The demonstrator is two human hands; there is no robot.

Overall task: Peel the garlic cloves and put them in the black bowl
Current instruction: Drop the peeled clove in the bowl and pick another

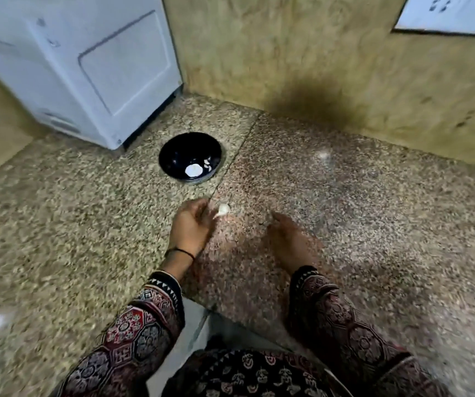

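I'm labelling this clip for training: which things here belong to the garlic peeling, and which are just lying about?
Part of the job: garlic clove by the fingers of the left hand; black bowl with white pieces inside; right hand.
Just there: white appliance; white wall plate; speckled stone counter.

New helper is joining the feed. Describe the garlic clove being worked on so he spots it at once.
Start at the white appliance at the back left of the counter; the black bowl sits just in front of it. Nearer the person than the bowl, at the fingers of the left hand, is the garlic clove. It is the only pale lump outside the bowl.
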